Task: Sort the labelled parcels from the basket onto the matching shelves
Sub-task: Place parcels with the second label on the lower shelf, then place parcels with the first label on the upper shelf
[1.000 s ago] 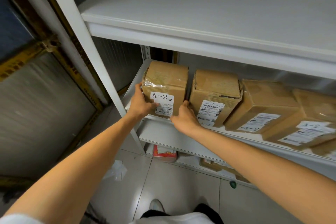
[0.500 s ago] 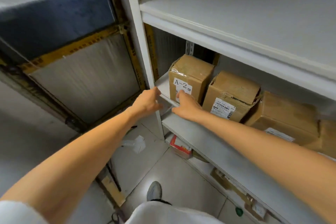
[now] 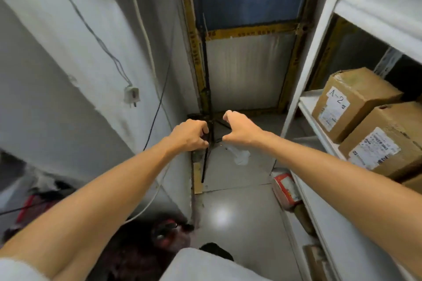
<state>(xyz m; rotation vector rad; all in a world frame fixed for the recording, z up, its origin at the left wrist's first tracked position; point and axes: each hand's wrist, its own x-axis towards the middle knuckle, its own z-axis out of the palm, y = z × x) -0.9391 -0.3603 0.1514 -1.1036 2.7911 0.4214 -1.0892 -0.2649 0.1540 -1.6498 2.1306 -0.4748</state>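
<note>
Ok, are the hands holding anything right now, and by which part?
Nothing. Both the left hand and right hand are in mid-air, fingers loosely curled round nothing. The A-2 parcel sits on the shelf, untouched.

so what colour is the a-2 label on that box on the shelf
White with dark lettering: the A-2 label sits on the brown cardboard parcel, clearest in the head view.

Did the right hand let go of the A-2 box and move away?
Yes. The right hand touched the A-2 box before; now it hangs in the air left of the shelf post, away from the box.
</note>
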